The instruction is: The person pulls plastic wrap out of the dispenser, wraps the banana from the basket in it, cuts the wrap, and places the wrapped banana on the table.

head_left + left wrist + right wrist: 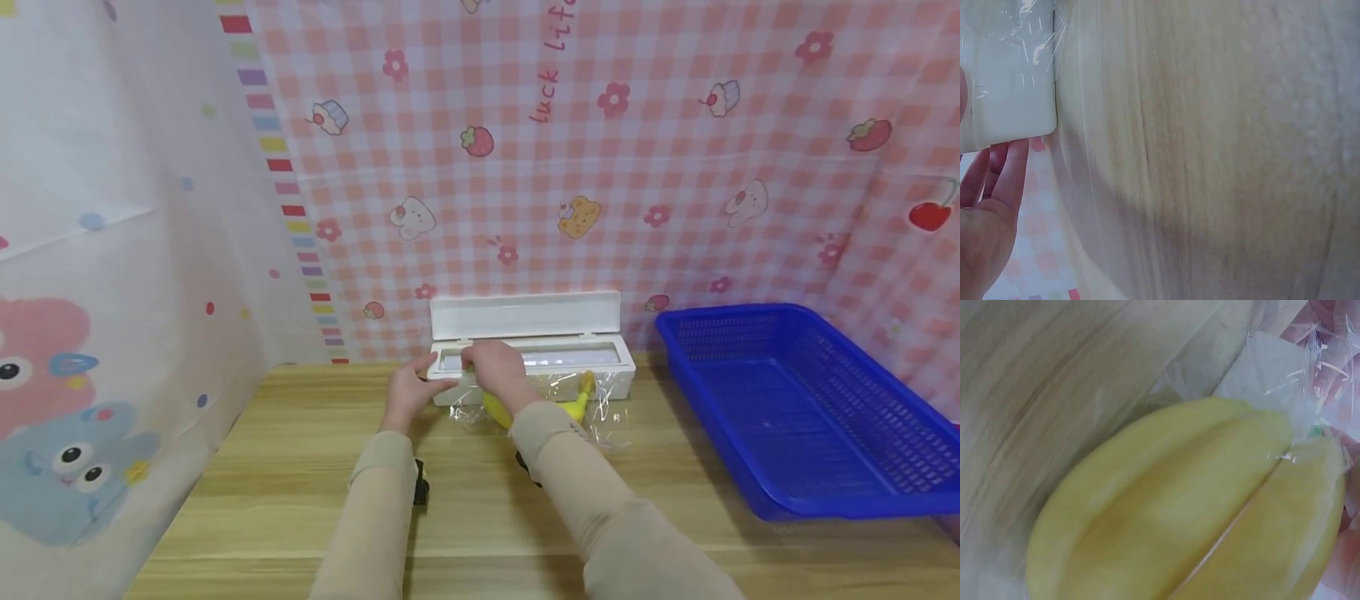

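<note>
A white cling film dispenser box (611,385) stands at the table's back edge with its lid (525,315) raised. My left hand (407,393) grips its left end, thumb at the front; in the left wrist view the fingers (1011,172) lie against the end face. My right hand (497,368) is bent down over the left part of the box top; what its fingertips hold is hidden. Yellow bananas (1172,506) lie under clear film (607,425) against the box front, below the right hand. Film also drapes over the box in the left wrist view.
A blue plastic basket (727,417) stands at the right of the wooden table (465,533). A pink checked cloth (525,183) hangs behind the box, and a white patterned cloth (150,275) hangs at the left.
</note>
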{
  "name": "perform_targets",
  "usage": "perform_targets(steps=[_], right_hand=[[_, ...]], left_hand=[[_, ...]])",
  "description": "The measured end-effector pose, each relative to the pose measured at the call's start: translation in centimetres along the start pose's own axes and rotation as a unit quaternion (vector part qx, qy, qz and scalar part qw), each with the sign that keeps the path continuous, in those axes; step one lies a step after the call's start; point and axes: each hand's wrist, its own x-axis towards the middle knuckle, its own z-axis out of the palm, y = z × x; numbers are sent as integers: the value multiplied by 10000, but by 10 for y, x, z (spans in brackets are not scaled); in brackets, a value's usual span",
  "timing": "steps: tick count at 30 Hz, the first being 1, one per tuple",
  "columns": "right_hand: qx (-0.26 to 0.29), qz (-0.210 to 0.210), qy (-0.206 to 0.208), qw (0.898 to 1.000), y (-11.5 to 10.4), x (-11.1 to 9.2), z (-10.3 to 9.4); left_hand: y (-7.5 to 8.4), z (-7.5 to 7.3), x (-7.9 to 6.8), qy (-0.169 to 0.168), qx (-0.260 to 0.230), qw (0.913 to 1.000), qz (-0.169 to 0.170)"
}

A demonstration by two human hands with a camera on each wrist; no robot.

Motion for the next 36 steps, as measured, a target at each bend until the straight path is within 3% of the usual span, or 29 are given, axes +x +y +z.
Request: perform_targets(steps=[10, 31, 36], right_hand=[[131, -55, -131, 9998, 18, -8, -11], [548, 14, -274, 9981, 46, -23, -24], [368, -128, -228, 9990, 56, -28, -29]], left_hand=[[1, -4, -2, -76, -255, 9993, -244], [1, -1, -2, -109, -16, 9998, -144], [1, 0, -2, -148, 41, 9998, -86]])
